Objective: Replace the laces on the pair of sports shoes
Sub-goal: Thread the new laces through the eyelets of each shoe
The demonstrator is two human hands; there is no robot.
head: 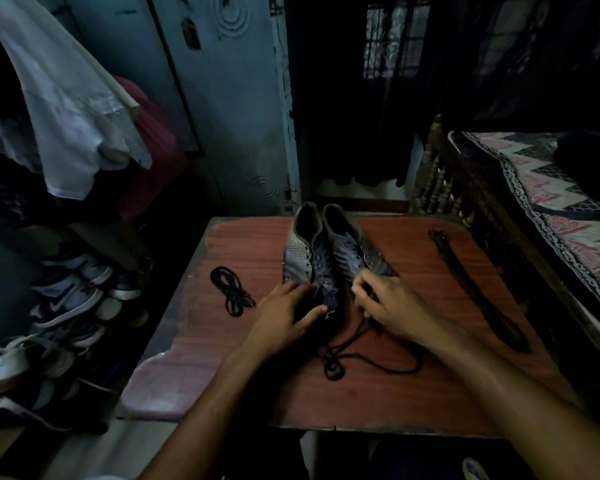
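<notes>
On the table (413,393), two shoes (321,251) point toward me. My left hand (284,313) rests flat on the left toe; my right hand (385,303) pinches the lace (368,367) at the right toe, trailing nearer.

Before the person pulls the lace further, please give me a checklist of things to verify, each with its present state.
1. Left hand steadies the left shoe, pressing on its toe: ok.
2. Right hand has a grip on the loose lace at the right shoe: cannot tell, the fingers hide it.
3. Loose lace free of knots: not ok, it loops over itself on the table.
4. Bundled lace lies ready, left of the shoes: ok.
5. Long folded lace lies apart on the right: ok.
6. Which eyelets are already threaded: cannot tell, too dark.
</notes>
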